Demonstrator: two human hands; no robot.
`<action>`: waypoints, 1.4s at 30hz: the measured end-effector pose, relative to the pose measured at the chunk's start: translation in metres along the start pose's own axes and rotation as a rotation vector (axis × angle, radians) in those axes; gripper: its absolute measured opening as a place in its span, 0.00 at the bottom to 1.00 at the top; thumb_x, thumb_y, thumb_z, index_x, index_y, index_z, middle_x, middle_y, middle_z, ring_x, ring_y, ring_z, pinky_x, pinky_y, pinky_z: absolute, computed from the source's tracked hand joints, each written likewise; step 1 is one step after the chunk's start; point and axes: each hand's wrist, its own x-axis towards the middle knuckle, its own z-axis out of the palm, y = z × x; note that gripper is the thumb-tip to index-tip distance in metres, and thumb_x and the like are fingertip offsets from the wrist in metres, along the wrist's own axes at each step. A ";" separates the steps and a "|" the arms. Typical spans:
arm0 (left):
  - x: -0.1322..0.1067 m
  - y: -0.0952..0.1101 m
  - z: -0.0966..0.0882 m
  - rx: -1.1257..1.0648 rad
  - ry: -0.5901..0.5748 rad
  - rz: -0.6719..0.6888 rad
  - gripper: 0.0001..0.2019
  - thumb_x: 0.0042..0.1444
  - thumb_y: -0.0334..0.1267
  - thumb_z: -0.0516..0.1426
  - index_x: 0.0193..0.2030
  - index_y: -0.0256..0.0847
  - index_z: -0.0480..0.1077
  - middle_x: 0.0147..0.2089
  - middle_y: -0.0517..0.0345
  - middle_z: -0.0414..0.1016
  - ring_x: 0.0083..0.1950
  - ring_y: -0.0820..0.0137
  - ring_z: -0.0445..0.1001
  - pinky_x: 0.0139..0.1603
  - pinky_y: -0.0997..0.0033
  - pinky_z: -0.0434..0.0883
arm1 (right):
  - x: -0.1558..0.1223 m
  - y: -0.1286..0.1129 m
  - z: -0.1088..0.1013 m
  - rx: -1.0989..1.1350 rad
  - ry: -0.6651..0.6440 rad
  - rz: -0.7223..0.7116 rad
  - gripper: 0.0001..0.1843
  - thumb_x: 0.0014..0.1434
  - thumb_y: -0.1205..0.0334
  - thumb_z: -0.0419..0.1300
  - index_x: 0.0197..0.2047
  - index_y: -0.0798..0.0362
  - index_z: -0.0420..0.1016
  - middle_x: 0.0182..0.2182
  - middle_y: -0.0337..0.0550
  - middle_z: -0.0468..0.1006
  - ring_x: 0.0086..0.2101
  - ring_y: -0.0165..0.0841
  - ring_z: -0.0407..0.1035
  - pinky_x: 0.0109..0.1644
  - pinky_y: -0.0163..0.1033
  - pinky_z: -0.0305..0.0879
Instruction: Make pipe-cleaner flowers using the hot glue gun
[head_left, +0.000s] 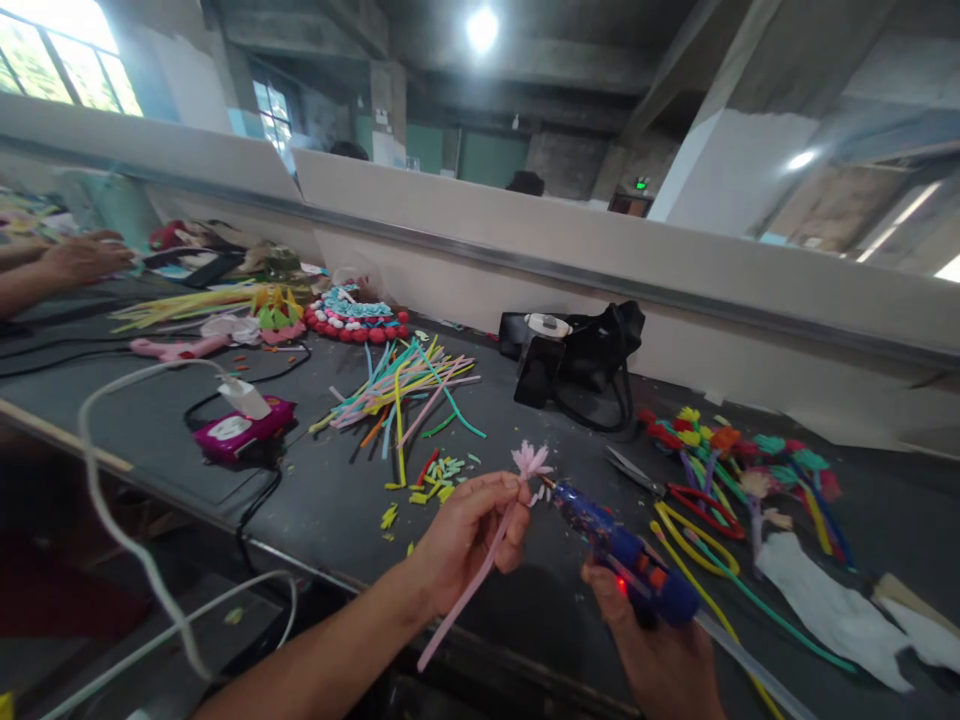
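My left hand pinches a pink pipe-cleaner flower just under its petals, and the long pink stem slants down past the palm. A blue hot glue gun sits in my right hand, its small red light lit. Its nozzle points at the base of the flower, close to my left fingertips; I cannot tell whether it touches. Below and behind the flower lie short cut pipe-cleaner pieces in yellow, green and red.
Loose pipe cleaners lie mid-table. Red-handled scissors and finished colourful flowers are on the right, near white tissue. A black bag stands at the back. A purple power strip with cables sits left; another person's hands work beyond it.
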 end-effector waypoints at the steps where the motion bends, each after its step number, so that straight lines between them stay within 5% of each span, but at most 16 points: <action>1: 0.000 0.000 0.001 -0.004 0.000 0.007 0.07 0.59 0.37 0.56 0.33 0.36 0.70 0.18 0.63 0.67 0.13 0.79 0.60 0.15 0.80 0.59 | 0.001 -0.005 0.000 0.012 0.010 0.013 0.15 0.61 0.48 0.55 0.39 0.50 0.75 0.29 0.43 0.81 0.29 0.36 0.76 0.31 0.36 0.71; 5: -0.001 0.001 0.004 -0.010 -0.006 0.052 0.07 0.59 0.36 0.56 0.33 0.36 0.70 0.18 0.64 0.66 0.14 0.79 0.59 0.16 0.80 0.60 | 0.009 -0.010 -0.005 -0.018 0.159 -0.026 0.12 0.62 0.50 0.55 0.42 0.49 0.70 0.34 0.43 0.78 0.34 0.37 0.74 0.35 0.37 0.70; 8: 0.000 0.002 0.006 0.006 -0.009 0.094 0.07 0.59 0.37 0.56 0.34 0.36 0.70 0.18 0.64 0.66 0.14 0.80 0.59 0.18 0.79 0.59 | 0.020 0.009 -0.011 -0.188 0.180 -0.158 0.10 0.61 0.53 0.57 0.43 0.49 0.67 0.35 0.44 0.75 0.37 0.38 0.72 0.41 0.41 0.68; 14: 0.003 0.007 0.006 0.077 0.062 0.188 0.06 0.58 0.37 0.58 0.35 0.36 0.71 0.20 0.64 0.67 0.17 0.80 0.62 0.20 0.78 0.59 | 0.032 0.067 -0.015 -0.493 -0.137 -0.139 0.09 0.55 0.60 0.59 0.39 0.51 0.67 0.37 0.48 0.73 0.40 0.42 0.68 0.43 0.45 0.66; 22: 0.006 0.014 0.002 0.120 0.116 0.168 0.08 0.54 0.38 0.62 0.36 0.35 0.72 0.24 0.64 0.69 0.17 0.82 0.60 0.16 0.80 0.55 | 0.031 0.088 -0.024 -0.390 -0.432 0.062 0.12 0.52 0.56 0.61 0.39 0.54 0.72 0.35 0.44 0.75 0.38 0.38 0.71 0.44 0.43 0.67; 26: 0.007 0.017 0.000 0.122 0.138 0.172 0.09 0.53 0.38 0.63 0.35 0.34 0.72 0.23 0.64 0.68 0.16 0.83 0.59 0.16 0.81 0.53 | 0.040 0.077 -0.035 -0.298 -0.347 0.092 0.14 0.57 0.54 0.58 0.42 0.53 0.74 0.40 0.46 0.77 0.41 0.38 0.72 0.47 0.43 0.67; 29: 0.009 0.015 -0.002 0.119 0.123 0.167 0.07 0.54 0.38 0.61 0.35 0.35 0.72 0.22 0.65 0.66 0.17 0.82 0.59 0.16 0.81 0.53 | 0.056 0.052 -0.022 -0.266 -0.211 0.078 0.13 0.63 0.57 0.53 0.44 0.53 0.73 0.40 0.47 0.77 0.40 0.37 0.72 0.46 0.42 0.67; 36: 0.013 0.010 -0.011 0.142 0.152 0.137 0.07 0.56 0.38 0.60 0.35 0.35 0.73 0.22 0.65 0.66 0.16 0.83 0.58 0.16 0.81 0.52 | 0.077 0.006 0.052 -0.253 -0.416 -0.094 0.12 0.61 0.68 0.54 0.42 0.48 0.77 0.39 0.44 0.78 0.44 0.38 0.69 0.49 0.39 0.62; 42: 0.011 0.013 -0.012 0.131 0.168 0.121 0.07 0.55 0.37 0.60 0.34 0.35 0.73 0.20 0.66 0.65 0.16 0.83 0.57 0.16 0.81 0.51 | 0.077 0.007 0.066 -0.246 -0.423 -0.083 0.09 0.58 0.69 0.55 0.33 0.50 0.76 0.34 0.45 0.77 0.39 0.38 0.68 0.45 0.40 0.61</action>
